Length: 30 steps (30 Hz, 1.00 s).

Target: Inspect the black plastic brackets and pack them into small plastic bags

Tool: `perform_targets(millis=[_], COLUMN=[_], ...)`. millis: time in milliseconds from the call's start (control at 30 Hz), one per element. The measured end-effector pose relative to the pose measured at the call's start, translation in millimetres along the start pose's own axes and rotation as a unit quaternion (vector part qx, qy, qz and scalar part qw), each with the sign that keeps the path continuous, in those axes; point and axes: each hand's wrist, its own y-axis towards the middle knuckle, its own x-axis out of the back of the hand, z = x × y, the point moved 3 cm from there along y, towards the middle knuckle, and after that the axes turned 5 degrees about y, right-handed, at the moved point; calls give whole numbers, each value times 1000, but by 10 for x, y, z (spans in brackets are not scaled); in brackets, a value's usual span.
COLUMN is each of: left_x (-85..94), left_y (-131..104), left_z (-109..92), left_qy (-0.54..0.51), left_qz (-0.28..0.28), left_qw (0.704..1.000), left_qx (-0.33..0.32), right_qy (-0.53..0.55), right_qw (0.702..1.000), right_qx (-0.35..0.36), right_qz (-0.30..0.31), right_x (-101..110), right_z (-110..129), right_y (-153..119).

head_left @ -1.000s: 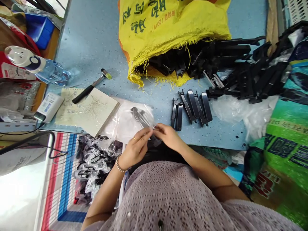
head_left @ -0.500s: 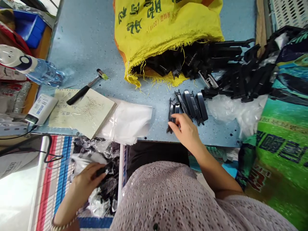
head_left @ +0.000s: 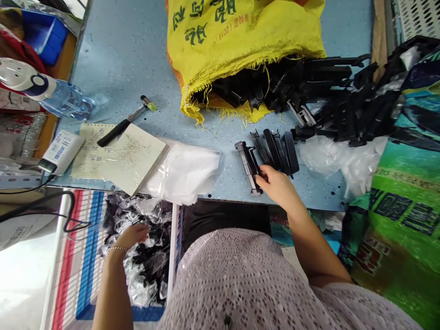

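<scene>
right hand [head_left: 277,185] grasping black clip [head_left: 248,166] off the near row, handy | left hand [head_left: 134,234] loose over bagged parts [head_left: 144,256], nothing clenched

The left hand [head_left: 134,234] reaches low and out to the side, fingers loosely curled, while the right hand [head_left: 277,182] stretches forward, fingers closed in a grip.

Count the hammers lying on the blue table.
1. The hammer lies left of the yellow sack, its black handle resting across the paper sheet and its head on the blue table. Others could be hidden under the clutter.
</scene>
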Motion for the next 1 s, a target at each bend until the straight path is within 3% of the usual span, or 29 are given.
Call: perform_targets(millis=[67,100,133,200,233,300,400,500,633,700,800,867,1000], left_x=[-180,-288,-382,-535,-597,-673,-619,-480,-393,-349,-260,-230,-279], left_y=[34,46,69,153,217,380,573,589,470,408,332,298,274], left_z=[-534,-891,-1268,-1960,-2224,-2533,-2531,-2353,-2273,-2244,-2161,-2126,-2177], left_qy=[-70,-109,-127,-93,-38,52,57,-58,-186,-229,-251,-192,-32], left_qz=[71,82,43,-119,-204,-296,-280,-217,-185,-214,-269,-287,-280], left_qw=[993,981,970,940,924,899,892,896,903,896,876,880,881], left_qx=[-69,-135,-205,-305,-320,-318,-350,-383,-339,-314,-311,-326,-380], right_qy=[166,252,328,432,466,518,574,614,640,643,644,634,589], right_qw=[986,966,941,894,876,844,801,754,709,711,723,740,802], right_qx=[-9,-21,-38,-70,-80,-87,-81,-64,-55,-64,-90,-94,-47], right_qz=[34,55,74,97,100,106,149,224,292,279,234,204,86], right_x=[-102,-176,-255,-390,-430,-452,-420,-473,-716,-813,-850,-800,-533], right_z=[-20,-17,-7,23,39,74,183,437,810,857,737,618,464], right_y=[29,43,53,63,63,51,22,30,156,248,335,318,97])
